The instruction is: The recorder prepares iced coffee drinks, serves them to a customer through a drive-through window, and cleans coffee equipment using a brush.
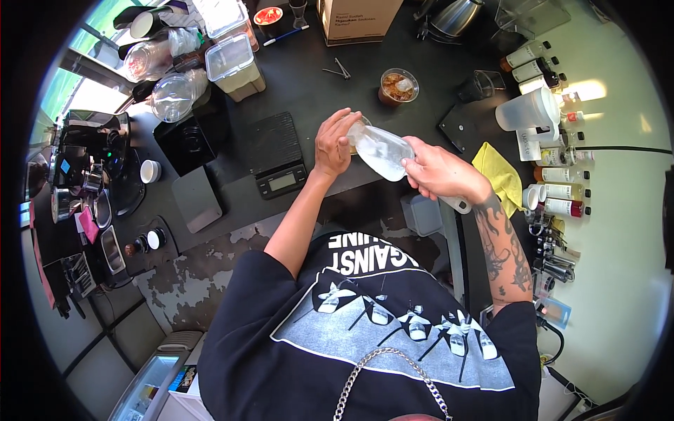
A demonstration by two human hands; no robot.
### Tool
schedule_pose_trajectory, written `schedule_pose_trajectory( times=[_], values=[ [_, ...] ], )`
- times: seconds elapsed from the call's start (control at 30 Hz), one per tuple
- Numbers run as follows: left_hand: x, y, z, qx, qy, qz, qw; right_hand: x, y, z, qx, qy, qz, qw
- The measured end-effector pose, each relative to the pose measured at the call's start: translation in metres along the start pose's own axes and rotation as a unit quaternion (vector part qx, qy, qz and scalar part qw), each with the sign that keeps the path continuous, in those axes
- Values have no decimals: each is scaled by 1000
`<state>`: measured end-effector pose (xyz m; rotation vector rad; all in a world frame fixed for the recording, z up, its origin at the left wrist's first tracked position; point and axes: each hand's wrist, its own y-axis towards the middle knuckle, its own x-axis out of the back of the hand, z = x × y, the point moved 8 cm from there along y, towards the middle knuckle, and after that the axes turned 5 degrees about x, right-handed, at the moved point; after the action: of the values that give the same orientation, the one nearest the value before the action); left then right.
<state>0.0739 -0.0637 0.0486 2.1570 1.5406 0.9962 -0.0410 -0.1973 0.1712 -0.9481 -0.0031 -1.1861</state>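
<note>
In my right hand [446, 170] is the handle of a clear plastic scoop [385, 153], its grey end [460, 204] sticking out below my fingers. The scoop is tilted, and whitish, clear pieces that look like ice show in it. Its tip meets the rim of a small clear cup [357, 133]. My left hand [335, 142] is curled round that cup's left side; the cup's contents are mostly hidden. Just beyond, on the dark counter, stands a clear cup of brown iced drink [399, 88].
A black scale [277, 154] lies left of my hands, and metal tongs [338, 69] lie farther back. At the right are a yellow cloth [497, 177], a translucent pitcher [523, 112] and several bottles along the wall. Lidded tubs [235, 67] and a cardboard box [358, 21] stand behind.
</note>
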Motion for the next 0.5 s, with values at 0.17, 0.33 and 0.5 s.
schedule_pose_trajectory(
  times=[0.17,0.33,0.5],
  values=[
    [-1,-1,1,15,-8,1,1000,0,-14,11,22,-51,-14,998],
    [9,8,-7,18,-10,6,1000,10,-46,38,115,-154,-81,978],
    [62,22,-38,58,-76,-74,993,9,-80,17,102,-25,-145,984]
  ],
)
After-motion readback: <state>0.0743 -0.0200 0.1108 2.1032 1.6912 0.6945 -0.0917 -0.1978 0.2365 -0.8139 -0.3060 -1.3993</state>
